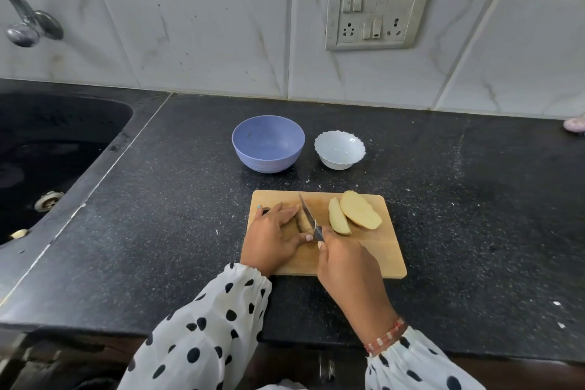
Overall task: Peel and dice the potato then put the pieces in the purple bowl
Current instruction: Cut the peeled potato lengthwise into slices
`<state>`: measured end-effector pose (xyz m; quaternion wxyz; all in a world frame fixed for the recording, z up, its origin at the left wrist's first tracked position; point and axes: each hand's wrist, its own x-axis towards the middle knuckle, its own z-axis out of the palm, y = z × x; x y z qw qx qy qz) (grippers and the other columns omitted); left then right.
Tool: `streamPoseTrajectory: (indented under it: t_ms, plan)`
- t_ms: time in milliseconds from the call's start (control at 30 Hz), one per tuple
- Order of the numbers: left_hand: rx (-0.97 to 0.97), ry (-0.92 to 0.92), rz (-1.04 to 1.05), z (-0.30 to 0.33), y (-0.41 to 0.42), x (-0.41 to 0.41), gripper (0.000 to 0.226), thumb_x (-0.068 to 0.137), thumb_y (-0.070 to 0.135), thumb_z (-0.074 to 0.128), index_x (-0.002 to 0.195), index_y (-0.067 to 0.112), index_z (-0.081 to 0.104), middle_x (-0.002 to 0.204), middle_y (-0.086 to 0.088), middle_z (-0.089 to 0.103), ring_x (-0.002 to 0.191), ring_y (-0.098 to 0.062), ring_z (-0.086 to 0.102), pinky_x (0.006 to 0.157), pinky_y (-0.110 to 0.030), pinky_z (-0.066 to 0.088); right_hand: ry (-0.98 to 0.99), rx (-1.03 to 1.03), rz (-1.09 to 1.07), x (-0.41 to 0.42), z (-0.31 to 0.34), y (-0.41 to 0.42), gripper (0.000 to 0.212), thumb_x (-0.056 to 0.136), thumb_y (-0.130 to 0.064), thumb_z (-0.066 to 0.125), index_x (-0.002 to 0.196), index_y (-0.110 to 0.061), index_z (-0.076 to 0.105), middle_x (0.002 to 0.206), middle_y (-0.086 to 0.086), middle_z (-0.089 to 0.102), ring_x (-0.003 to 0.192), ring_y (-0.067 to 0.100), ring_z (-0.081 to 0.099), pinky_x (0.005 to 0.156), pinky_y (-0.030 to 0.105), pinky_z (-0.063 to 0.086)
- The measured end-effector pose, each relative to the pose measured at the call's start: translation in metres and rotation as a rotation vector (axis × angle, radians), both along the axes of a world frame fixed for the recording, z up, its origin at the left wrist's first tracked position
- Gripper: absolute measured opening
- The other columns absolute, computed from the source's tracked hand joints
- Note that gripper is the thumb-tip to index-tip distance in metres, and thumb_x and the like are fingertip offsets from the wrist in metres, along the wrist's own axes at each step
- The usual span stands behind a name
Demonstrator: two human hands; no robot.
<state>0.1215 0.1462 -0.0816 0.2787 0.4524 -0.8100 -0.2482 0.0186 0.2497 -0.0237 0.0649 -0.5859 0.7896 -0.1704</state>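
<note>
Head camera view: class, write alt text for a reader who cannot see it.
On a wooden cutting board, the left hand steadies a potato piece while the right hand cuts it with a knife. Two potato slices lie beside them; empty purple bowl and white bowl wait behind.

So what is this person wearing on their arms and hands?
Both arms are in loose white sleeves with black polka dots, gathered at elastic cuffs. The right wrist has a red and white thread band. The left hand and right hand are bare, without gloves.
</note>
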Motion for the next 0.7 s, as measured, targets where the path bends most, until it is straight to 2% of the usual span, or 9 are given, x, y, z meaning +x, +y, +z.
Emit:
streamPoseTrajectory:
  t_ms: [367, 700]
  plan:
    - [-0.016, -0.034, -0.001, -0.001, 0.0, 0.0, 0.062, 0.077, 0.041, 0.069, 0.132, 0.02, 0.048, 0.136, 0.002, 0.049, 0.134, -0.013, 0.031, 0.111, -0.025, -0.001, 0.15, 0.149, 0.05, 0.012, 0.005, 0.0, 0.048, 0.098, -0.016, 0.036, 0.144, -0.014, 0.021, 0.106, 0.003, 0.063, 0.092, 0.017, 0.063, 0.063, 0.025, 0.038]
    - [-0.003, -0.047, 0.007, -0.003, -0.002, 0.0, 0.065, 0.075, 0.044, 0.069, 0.133, 0.023, 0.047, 0.137, 0.0, 0.048, 0.135, -0.012, 0.03, 0.111, -0.024, -0.001, 0.061, 0.132, 0.079, -0.007, 0.013, 0.001, 0.043, 0.098, -0.023, 0.042, 0.14, -0.022, 0.031, 0.1, 0.0, 0.062, 0.086, 0.014, 0.06, 0.063, 0.024, 0.04]
